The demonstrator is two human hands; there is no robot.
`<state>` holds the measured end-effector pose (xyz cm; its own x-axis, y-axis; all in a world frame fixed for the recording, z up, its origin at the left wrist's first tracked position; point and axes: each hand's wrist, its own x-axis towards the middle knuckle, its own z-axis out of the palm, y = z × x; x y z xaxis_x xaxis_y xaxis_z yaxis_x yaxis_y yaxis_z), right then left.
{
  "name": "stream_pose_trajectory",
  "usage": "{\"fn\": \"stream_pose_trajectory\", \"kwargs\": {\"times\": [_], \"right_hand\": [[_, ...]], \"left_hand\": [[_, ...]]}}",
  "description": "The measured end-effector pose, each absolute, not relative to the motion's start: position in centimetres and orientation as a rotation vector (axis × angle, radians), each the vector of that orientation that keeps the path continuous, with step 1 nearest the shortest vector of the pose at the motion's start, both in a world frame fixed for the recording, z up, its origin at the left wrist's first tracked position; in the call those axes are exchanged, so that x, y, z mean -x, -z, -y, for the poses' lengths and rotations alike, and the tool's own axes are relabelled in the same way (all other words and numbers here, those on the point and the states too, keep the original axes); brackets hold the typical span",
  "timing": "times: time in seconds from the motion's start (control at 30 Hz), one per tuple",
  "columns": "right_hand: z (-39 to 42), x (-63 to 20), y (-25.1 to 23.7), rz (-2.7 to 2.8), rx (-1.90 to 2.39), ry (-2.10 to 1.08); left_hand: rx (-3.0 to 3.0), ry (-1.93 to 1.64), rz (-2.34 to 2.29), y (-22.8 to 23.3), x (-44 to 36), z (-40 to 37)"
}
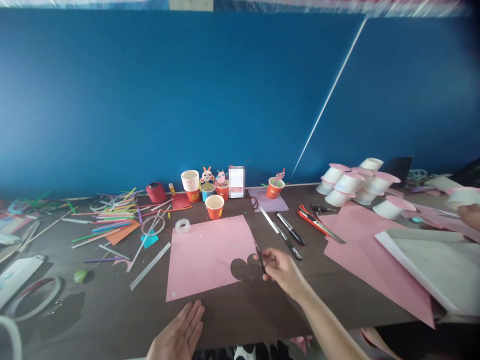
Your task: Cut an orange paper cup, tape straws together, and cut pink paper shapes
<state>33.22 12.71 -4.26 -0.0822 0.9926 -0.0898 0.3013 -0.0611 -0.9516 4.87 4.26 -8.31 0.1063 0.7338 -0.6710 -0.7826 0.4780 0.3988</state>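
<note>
My right hand (279, 270) is closed on a pair of scissors (260, 254), whose thin dark blades point up and away. The handles are mostly hidden by my fingers. Just left of it lies a sheet of pink paper (206, 255) with a faint round outline on it. At its lower right corner are rounded dark notches where the tabletop seems to show. My left hand (183, 325) rests open, palm turned sideways, below the sheet's near edge and apart from it. A roll of clear tape (182, 226) sits on the sheet's upper left corner.
Behind the sheet stand a paper cup (215, 207), stacked cups (190, 182) and decorated cups. Pens (290, 228) and a red utility knife (318, 223) lie right; colourful straws (116, 212) spread left. White cups (339, 187) and another person's hand (470, 216) are far right.
</note>
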Motion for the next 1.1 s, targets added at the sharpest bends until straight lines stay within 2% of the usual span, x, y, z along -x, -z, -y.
{"fn": "stream_pose_trajectory", "kwargs": {"times": [0.17, 0.27, 0.4, 0.63, 0.9, 1.0, 1.1], "right_hand": [[-14.3, -29.9, 4.9, 1.905, 1.606, -0.566], [-14.2, -29.9, 5.2, 2.047, 1.695, -0.362], [-12.5, -31.0, 5.7, 2.057, 1.788, -0.301], [-8.3, -32.6, 6.2, 1.906, 1.937, -0.274], [-5.9, -32.2, 6.5, 1.876, 1.911, -0.342], [-5.9, -32.2, 6.4, 1.865, 1.914, -0.358], [-5.7, -32.3, 6.5, 1.851, 1.908, -0.38]], "left_hand": [[0.197, -1.2, -0.999, 7.0, -5.6, -5.1], [0.176, -1.228, -0.955, 6.6, -6.0, -5.5], [0.125, -1.213, -0.922, 7.1, -6.4, -5.7], [0.148, -0.935, -1.02, 8.5, -5.2, -4.1], [0.001, -1.101, -1.171, 4.5, -5.6, -6.3], [-0.093, -1.07, -1.156, 3.9, -5.4, -6.3], [-0.25, -1.189, -1.265, 3.7, -3.9, -6.0]]}}
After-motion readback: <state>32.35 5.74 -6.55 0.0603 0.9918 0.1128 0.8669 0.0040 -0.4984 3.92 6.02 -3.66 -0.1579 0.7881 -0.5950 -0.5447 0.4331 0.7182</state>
